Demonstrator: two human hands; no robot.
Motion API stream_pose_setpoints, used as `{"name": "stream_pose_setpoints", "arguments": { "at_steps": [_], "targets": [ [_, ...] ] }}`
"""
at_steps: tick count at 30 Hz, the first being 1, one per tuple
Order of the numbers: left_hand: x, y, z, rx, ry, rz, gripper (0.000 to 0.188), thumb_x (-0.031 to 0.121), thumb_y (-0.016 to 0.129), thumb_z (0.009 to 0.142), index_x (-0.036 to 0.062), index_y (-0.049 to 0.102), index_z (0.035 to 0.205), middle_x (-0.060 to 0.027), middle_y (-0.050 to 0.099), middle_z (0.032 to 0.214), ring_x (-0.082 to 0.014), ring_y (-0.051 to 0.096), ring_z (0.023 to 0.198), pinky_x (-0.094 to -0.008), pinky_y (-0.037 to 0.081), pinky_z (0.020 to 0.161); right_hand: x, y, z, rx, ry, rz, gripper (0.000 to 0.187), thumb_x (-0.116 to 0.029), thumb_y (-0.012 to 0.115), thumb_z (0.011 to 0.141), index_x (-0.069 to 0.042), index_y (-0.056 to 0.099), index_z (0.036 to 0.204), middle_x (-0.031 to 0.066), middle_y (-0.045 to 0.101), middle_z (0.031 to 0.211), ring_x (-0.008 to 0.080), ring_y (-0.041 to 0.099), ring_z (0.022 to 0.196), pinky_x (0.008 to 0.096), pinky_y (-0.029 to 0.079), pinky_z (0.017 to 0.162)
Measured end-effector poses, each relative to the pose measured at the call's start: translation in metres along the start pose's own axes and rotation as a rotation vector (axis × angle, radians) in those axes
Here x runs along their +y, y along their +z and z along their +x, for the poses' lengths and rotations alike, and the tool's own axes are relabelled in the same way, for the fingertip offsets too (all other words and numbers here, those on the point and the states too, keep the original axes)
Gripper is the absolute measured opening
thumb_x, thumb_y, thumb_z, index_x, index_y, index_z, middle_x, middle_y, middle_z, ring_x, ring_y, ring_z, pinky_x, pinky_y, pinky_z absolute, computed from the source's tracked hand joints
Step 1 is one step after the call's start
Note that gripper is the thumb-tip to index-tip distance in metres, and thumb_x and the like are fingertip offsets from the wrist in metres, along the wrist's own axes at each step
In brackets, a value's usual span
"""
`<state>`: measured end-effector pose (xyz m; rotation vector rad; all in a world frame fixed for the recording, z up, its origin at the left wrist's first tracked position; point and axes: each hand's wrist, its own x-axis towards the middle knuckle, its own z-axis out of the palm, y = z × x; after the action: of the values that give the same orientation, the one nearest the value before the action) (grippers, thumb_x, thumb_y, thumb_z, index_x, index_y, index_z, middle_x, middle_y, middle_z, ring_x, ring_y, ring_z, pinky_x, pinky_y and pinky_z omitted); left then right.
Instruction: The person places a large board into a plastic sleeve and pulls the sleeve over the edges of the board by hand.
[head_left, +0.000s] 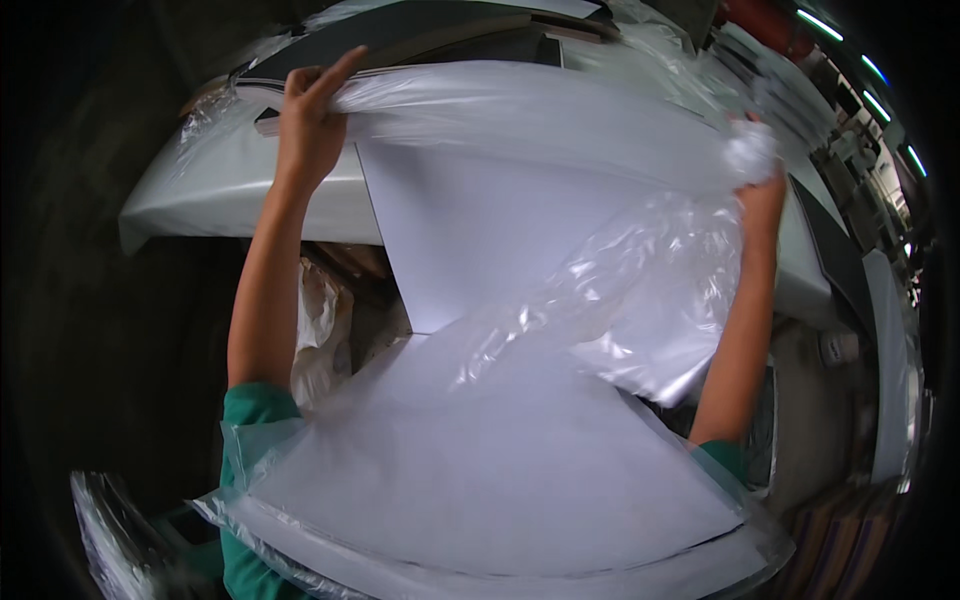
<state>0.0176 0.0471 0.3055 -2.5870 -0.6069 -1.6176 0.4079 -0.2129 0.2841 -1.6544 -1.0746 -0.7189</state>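
Observation:
Both arms reach forward with a clear plastic sheet (530, 105) stretched between my hands. My left hand (315, 125) is closed on its left end, thumb sticking out. My right hand (762, 185), slightly blurred, grips a bunched wad of the plastic at the right. Beneath the stretched film lies a large white board (460, 220), its left edge exposed. Crumpled, shiny plastic runs diagonally across the middle. Close to my body is another wide white sheet (480, 470), with clear plastic around its borders and near my sleeves.
A table with a pale cover (240, 195) stands ahead, dark boards (400, 40) stacked at its far side. A white plastic bag (320, 325) hangs or lies below at left. Wrapped material (120, 540) is at lower left, brown stacked edges (835, 545) at lower right.

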Motion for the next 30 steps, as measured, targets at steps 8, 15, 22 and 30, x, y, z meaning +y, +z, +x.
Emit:
{"name": "stream_pose_setpoints", "arguments": {
  "at_steps": [8,15,22,30],
  "targets": [
    [0.058,-0.092,-0.083,-0.353,-0.25,-0.767,0.012,0.007,0.055,0.068,-0.0038,0.055,0.062,-0.0114,0.054,0.06,-0.0181,0.055,0.059,-0.0249,0.043,0.06,0.014,-0.071,-0.119,0.114,-0.231,-0.119,0.023,-0.011,0.056,0.079,0.002,0.056,0.099,0.0172,0.058,0.096,0.0252,0.056,0.092,0.0366,0.042,0.086],
    [-0.022,-0.037,-0.065,-0.611,-0.907,-1.342,0.03,0.022,0.051,0.081,-0.0036,0.053,0.097,-0.0114,0.058,0.092,-0.0134,0.057,0.073,-0.0228,0.047,0.059,-0.013,-0.067,-0.063,-0.436,0.329,0.668,0.038,-0.011,0.06,0.069,-0.001,0.055,0.106,0.0066,0.062,0.094,0.0172,0.057,0.085,0.0306,0.043,0.077],
    [-0.077,0.05,-0.221,-0.464,-1.331,-1.664,0.019,0.025,0.055,0.078,0.0084,0.056,0.087,0.0002,0.058,0.08,-0.013,0.053,0.07,-0.0295,0.044,0.066,0.017,0.021,-0.176,-0.869,0.828,1.059,0.028,-0.012,0.059,0.071,-0.002,0.057,0.097,0.0056,0.06,0.085,0.0146,0.055,0.076,0.0288,0.043,0.07],
    [-0.073,0.117,-0.392,-0.854,-1.396,-0.94,0.021,0.018,0.058,0.075,0.0097,0.057,0.094,-0.0044,0.06,0.081,-0.0179,0.057,0.074,-0.0311,0.044,0.062,0.102,0.059,-0.308,-1.072,0.888,0.634,0.017,-0.012,0.059,0.073,-0.003,0.058,0.087,0.0045,0.059,0.076,0.0118,0.053,0.066,0.0269,0.042,0.062]
  ]
}}
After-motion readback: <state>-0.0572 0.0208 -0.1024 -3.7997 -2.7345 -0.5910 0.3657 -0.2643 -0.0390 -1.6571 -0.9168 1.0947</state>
